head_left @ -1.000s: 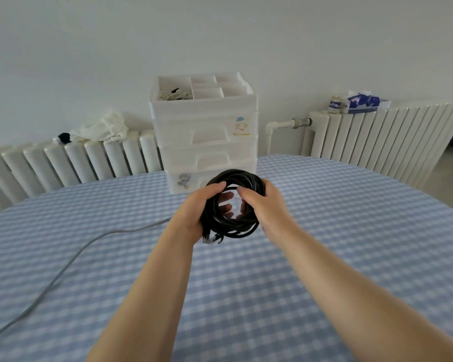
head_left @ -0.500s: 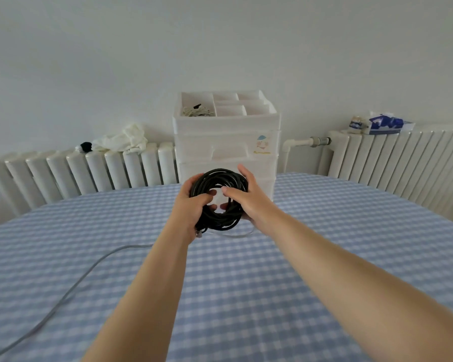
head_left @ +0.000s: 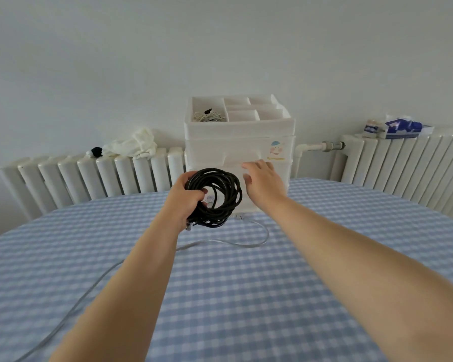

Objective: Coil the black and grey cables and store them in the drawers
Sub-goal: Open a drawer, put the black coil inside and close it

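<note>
At the centre of the frame the left hand (head_left: 187, 195) grips the coiled black cable (head_left: 216, 195), fingers curled round the left side of the bundle and through its middle, holding it up in front of the lower part of the white drawer unit (head_left: 239, 150). A plug end of the cable hangs from the bottom of the coil beside the wrist. Just right of the coil the right hand (head_left: 263, 182) reaches forward with its fingers spread and relaxed, holding nothing, the fingertips level with the handle recess of a middle drawer; whether they touch the drawer front cannot be told. The unit stands at the far edge of the table, which is covered by a blue-and-white checked tablecloth (head_left: 246, 296). Its top tray is divided into compartments, and the left one holds a tangle of thin white cord (head_left: 207, 116). The grey cable (head_left: 94, 286) lies loose on the cloth, running from the lower left of the frame up to a loop in front of the unit. White radiators (head_left: 89, 178) stand behind the table on both sides, with a crumpled white cloth (head_left: 132, 145) on the left one and a blue-and-white packet (head_left: 400, 126) on the right one.
</note>
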`<state>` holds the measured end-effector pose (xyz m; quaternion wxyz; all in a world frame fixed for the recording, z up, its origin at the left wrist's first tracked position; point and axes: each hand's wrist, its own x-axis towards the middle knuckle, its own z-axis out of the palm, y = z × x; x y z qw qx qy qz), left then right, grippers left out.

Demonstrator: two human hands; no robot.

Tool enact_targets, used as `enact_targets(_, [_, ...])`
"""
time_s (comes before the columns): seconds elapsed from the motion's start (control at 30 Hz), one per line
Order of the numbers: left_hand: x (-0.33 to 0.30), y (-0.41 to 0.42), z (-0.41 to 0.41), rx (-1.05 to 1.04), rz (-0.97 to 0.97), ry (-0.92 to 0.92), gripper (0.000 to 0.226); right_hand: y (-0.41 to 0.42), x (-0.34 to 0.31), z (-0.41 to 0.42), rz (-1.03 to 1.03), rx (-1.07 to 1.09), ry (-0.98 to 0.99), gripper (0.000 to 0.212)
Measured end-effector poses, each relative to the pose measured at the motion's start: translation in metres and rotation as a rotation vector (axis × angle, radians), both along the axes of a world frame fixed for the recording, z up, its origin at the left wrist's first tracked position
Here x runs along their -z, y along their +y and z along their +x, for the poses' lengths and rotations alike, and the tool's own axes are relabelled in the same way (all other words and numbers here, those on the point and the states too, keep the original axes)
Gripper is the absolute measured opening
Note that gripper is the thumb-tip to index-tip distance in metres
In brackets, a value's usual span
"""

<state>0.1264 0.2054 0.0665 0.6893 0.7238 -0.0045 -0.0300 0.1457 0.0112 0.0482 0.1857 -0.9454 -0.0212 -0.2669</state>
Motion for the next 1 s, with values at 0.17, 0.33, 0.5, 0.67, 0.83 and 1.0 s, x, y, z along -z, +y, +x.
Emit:
enact_targets(0.17, [-0.012, 0.015, -0.005, -0.015, 0.107, 0.003, 0.052, 0.002, 0.008, 0.018, -0.414, 0.123, -0.025, 0.030])
enact_targets(0.33, [-0.020, 0.028, -0.005, -0.041, 0.075, -0.007, 0.051, 0.010, 0.006, 0.026, -0.481, 0.242, -0.074, 0.026])
enact_targets(0.5, [-0.024, 0.033, 0.002, -0.059, 0.049, -0.032, 0.055, 0.011, -0.005, 0.032, -0.653, 0.223, -0.209, 0.038])
enact_targets(0.67, [-0.026, 0.032, 0.006, -0.074, 0.039, 0.003, 0.057, 0.010, -0.023, 0.031, -0.812, 0.140, 0.044, 0.034])
enact_targets(0.83, [-0.024, 0.022, 0.010, -0.133, 0.002, 0.019, 0.052, 0.003, -0.011, 0.026, -0.911, 0.209, 0.072, 0.050])
enact_targets(1.0, [-0.026, 0.020, 0.014, -0.180, -0.031, 0.019, 0.050, 0.005, 0.002, 0.036, -0.870, 0.248, -0.029, 0.054])
